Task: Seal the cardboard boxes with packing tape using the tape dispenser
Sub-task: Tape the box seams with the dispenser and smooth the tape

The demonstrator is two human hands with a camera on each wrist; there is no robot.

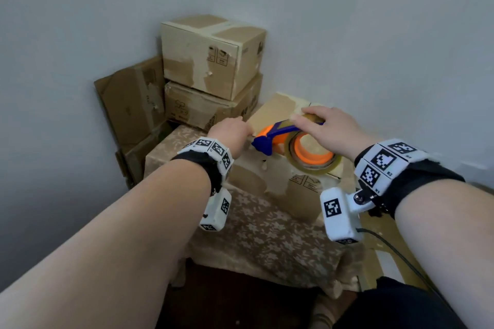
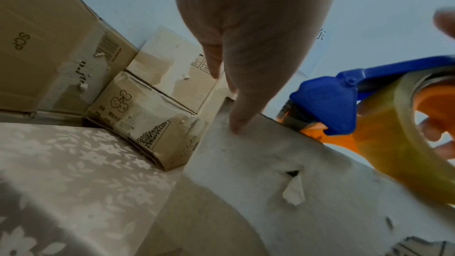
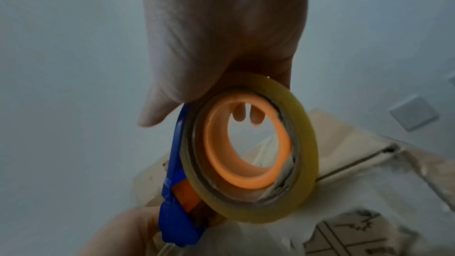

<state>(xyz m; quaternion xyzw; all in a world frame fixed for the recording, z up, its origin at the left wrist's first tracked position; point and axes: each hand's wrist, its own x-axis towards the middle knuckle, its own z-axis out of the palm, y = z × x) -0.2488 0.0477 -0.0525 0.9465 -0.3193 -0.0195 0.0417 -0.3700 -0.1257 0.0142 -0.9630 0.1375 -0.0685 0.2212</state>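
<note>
Our right hand (image 1: 328, 128) clamps the light tape dispenser (image 1: 294, 145) by its stiff blue frame atop the cardboard box (image 1: 272, 112) on the bench (image 1: 262, 232); left hand (image 1: 230, 131), fingers extended, presses the box's edge

Scuffed matt cardboard box (image 1: 280, 189), glossy plastic tape dispenser (image 1: 270, 139), patterned tablecloth (image 1: 267, 243)

Head looks down; 2 wrist views close.
</note>
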